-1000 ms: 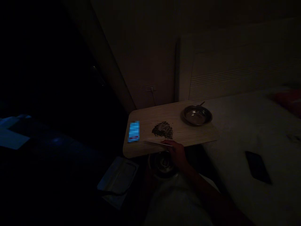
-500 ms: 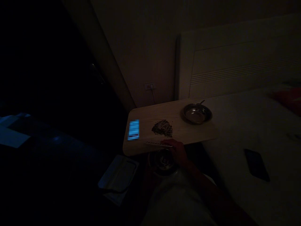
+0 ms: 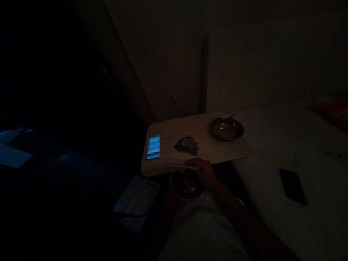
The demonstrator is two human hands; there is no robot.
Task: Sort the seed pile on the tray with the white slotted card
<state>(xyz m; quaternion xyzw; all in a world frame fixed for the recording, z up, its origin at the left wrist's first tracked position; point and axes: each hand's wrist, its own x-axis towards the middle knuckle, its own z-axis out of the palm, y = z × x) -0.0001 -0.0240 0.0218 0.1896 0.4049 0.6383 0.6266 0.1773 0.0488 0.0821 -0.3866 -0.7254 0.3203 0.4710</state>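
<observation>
My right hand (image 3: 203, 169) pinches a thin, flat, light strip with slanted dark stripes (image 3: 174, 165) at the near edge of the small wooden table (image 3: 160, 127). Just beyond the strip lies a loose heap of small dark grains or seeds (image 3: 187, 145). Below the table edge, over my lap, is a shiny metal bowl (image 3: 199, 195) with something pale inside that I cannot make out. My left hand (image 3: 174, 197), very dim, grips the bowl's left side; its fingers are mostly lost in the dark.
Another metal bowl (image 3: 227, 128) with a handle sticking out behind it stands at the table's right. A lit phone (image 3: 153, 147), its screen blurred, lies at the left. A dark phone (image 3: 293, 186) rests on the bed (image 3: 263, 145). Low left is a pale box-like object (image 3: 137, 203).
The strip in my right hand has tilted, so its striped face shows more. Everything sits slightly higher in view. The heap looks about the same.
</observation>
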